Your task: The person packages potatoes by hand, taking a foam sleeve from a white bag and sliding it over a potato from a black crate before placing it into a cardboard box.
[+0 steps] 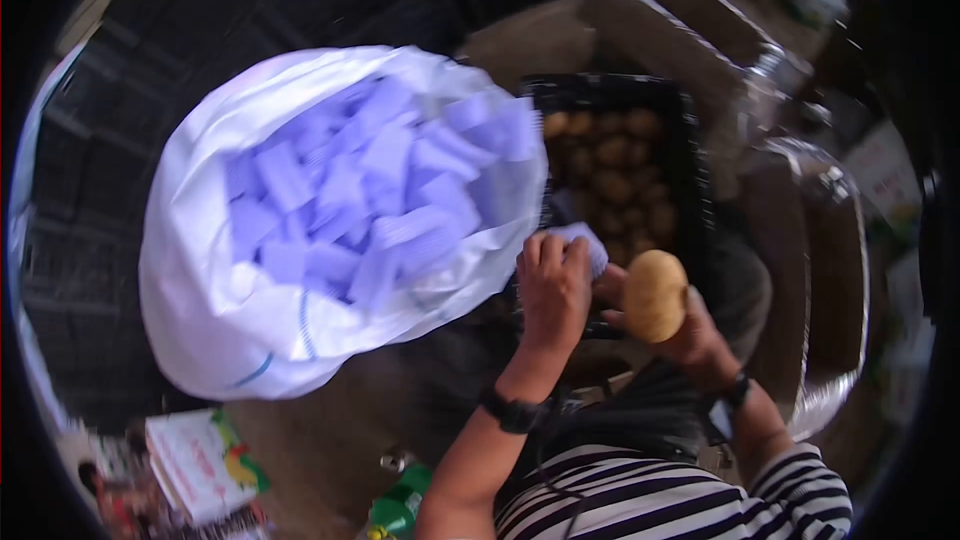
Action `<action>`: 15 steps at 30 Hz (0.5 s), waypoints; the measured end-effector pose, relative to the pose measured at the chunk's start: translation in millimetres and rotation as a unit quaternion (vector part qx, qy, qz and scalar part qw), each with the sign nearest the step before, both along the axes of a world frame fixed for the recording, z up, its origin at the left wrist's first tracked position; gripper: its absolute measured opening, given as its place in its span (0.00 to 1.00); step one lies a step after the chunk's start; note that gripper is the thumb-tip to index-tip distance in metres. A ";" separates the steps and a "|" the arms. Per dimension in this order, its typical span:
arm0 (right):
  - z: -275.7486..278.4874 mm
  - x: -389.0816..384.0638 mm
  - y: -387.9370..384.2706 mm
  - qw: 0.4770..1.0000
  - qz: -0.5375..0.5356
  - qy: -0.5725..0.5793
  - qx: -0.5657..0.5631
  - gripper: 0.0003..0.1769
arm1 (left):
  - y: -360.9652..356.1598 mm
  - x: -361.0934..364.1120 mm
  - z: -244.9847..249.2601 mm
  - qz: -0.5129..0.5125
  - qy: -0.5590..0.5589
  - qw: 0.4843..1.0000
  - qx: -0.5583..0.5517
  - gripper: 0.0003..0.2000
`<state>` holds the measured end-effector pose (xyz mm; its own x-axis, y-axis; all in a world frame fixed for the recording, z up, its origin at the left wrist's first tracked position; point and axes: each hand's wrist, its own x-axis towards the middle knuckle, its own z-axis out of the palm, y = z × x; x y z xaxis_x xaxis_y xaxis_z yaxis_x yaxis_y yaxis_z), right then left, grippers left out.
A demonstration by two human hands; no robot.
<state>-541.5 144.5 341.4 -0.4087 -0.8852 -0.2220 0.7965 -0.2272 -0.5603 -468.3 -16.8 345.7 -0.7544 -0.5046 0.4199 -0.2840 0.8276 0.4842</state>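
Observation:
My left hand (553,285) has its fingers closed around a lavender foam net sleeve (588,246). Just to the right, my right hand (698,340) grips a large, smooth yellow-brown potato (656,295), held upright. The sleeve and the potato are close together but apart. Behind my hands, a black plastic crate (700,175) holds many brown potatoes (612,165), blurred in shadow. To the left, a big white woven sack (190,270) stands wide open, full of lavender foam net sleeves (350,180).
Open cardboard boxes with shiny taped edges stand on the right, one tall box (835,270) near and another box (670,20) farther back. White printed cartons (200,465) lie at the lower left. A green bottle (400,502) is by my left arm.

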 end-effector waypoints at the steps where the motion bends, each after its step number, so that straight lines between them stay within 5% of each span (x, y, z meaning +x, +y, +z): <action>1: -14.6 12.9 7.9 1.000 -0.017 -0.022 0.002 0.44 | 18.6 3.1 -11.4 -0.088 -0.041 0.990 0.101 0.09; 2: -25.5 17.0 17.1 0.999 -0.020 -0.047 -0.004 0.45 | 37.2 6.4 -13.5 -0.143 0.014 0.973 0.179 0.06; 4: -15.4 11.1 29.2 0.999 -0.009 -0.024 -0.023 0.42 | 48.1 8.1 -34.8 -0.049 0.013 0.892 0.449 0.07; 6: -10.9 13.0 33.7 0.999 0.019 -0.014 -0.043 0.38 | 53.8 2.8 -11.7 -0.035 0.080 0.859 0.504 0.09; 7: -9.4 14.1 36.3 0.994 -0.018 0.090 0.057 0.35 | 57.4 1.8 -1.0 -0.015 0.147 0.816 0.559 0.12; 8: -9.2 12.2 39.4 0.967 -0.056 0.194 0.155 0.31 | 66.9 3.0 1.2 -0.055 0.104 0.903 0.414 0.10; 9: -18.5 7.3 45.6 0.901 -0.107 0.342 0.243 0.25 | 81.1 3.7 -1.4 -0.142 0.112 0.931 0.316 0.11; 10: -26.0 2.1 53.9 0.900 -0.110 0.342 0.248 0.25 | 95.8 1.6 -3.8 -0.228 0.119 0.942 0.216 0.11; 12: -37.0 -6.2 79.1 0.818 -0.319 0.400 0.264 0.22 | 115.7 -8.2 11.7 -0.356 0.101 0.914 0.164 0.14; 14: -25.2 -37.8 135.1 0.788 -0.424 0.368 0.251 0.21 | 92.3 -36.0 12.4 -0.253 0.199 0.940 0.116 0.14; 15: -23.3 -57.8 179.9 0.722 -0.436 0.457 0.284 0.20 | 58.5 -46.8 11.0 -0.180 0.117 0.973 0.084 0.15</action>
<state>-599.3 324.4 318.0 -0.9607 -0.0764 0.2669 -0.2713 0.0541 -0.9610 -515.1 41.7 356.8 -0.7885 -0.3022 0.5356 0.1434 0.7566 0.6379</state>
